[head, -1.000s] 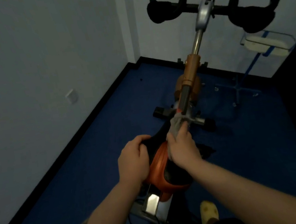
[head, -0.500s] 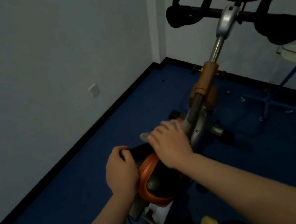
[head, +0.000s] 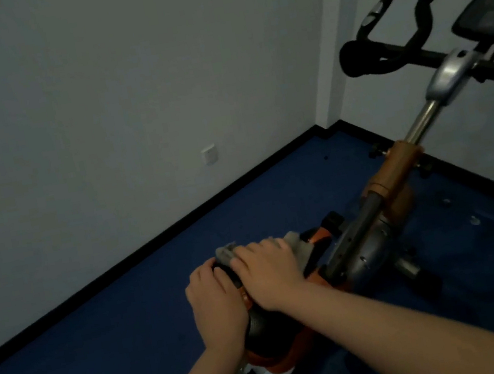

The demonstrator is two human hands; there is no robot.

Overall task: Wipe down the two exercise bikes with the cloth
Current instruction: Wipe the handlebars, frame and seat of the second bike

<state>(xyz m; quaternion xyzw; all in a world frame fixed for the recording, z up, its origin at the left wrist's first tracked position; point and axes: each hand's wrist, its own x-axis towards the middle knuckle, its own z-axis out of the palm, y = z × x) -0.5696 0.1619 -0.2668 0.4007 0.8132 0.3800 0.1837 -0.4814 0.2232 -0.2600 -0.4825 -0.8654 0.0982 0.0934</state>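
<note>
An orange and black exercise bike (head: 396,176) stands in front of me on the blue floor. Its black saddle with orange trim (head: 272,331) is just below my hands. My right hand (head: 269,274) lies flat on a grey cloth (head: 295,242) and presses it onto the saddle's front. The cloth shows on both sides of the fingers. My left hand (head: 216,305) grips the saddle's left edge, fingers curled over it. Black handlebars (head: 380,55) and a dark console (head: 490,15) rise at the upper right. Only one bike is in view.
A grey wall with a white socket plate (head: 209,154) runs along the left, with a black skirting (head: 180,226) at its foot. Blue carpet (head: 120,352) spreads to the left of the bike. The room's corner lies behind the handlebars.
My right hand has moved the cloth from the frame post back onto the front of the saddle. My view has swung left, so the bike sits further right.
</note>
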